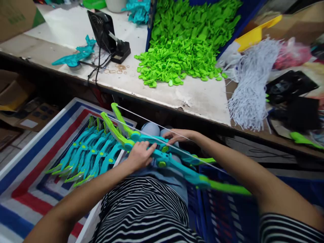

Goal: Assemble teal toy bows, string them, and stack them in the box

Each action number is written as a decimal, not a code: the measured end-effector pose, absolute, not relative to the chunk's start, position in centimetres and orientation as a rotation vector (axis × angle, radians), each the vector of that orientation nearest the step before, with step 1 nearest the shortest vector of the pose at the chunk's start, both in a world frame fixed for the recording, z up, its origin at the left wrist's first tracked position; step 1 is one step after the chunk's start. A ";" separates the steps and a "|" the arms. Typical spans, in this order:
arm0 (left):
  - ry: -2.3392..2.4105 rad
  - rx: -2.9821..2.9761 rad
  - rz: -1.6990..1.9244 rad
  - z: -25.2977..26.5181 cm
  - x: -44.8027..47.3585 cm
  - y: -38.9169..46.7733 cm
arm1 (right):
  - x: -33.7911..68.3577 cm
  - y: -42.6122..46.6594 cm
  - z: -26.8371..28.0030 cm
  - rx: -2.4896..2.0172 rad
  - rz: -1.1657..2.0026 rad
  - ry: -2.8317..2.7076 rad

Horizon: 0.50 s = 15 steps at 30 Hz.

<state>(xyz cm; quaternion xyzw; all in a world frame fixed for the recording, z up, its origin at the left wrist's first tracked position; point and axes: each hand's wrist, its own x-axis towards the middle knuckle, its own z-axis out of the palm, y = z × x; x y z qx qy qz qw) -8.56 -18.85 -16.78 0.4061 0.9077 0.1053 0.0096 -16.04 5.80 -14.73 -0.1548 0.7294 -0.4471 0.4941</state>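
Two toy bows with teal middles, lime-green tips and white strings lie side by side across my lap. My left hand [141,154] is closed over the middle of the near toy bow [181,168], its fingers bent round the top. On the far toy bow [149,138], my right hand [177,136] has its fingers curled at the middle, just below the table edge. Part of that grip is hidden behind the bow. More toy bows [93,148] of the same kind stand packed in a row in the striped-lined box [25,182] to my left.
A heap of lime-green plastic parts [182,50] spills from a blue bin onto the worktable [202,98]. Left of it are a small black fan [102,30], a teal part [78,54] and rubber bands [120,67]. A bundle of white strings [253,81] hangs over the edge at right.
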 end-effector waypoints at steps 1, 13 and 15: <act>2.848 1.179 0.309 -16.5 -9.2 -18.7 | -16.6 5.9 -14.8 -0.340 -1.079 1.675; 2.747 0.876 0.240 -16.9 -14.4 -16.4 | -17.7 6.8 -16.9 0.252 -1.297 2.155; 2.788 0.858 0.269 -17.5 -13.9 -17.4 | -17.6 7.4 -16.4 0.234 -1.242 2.261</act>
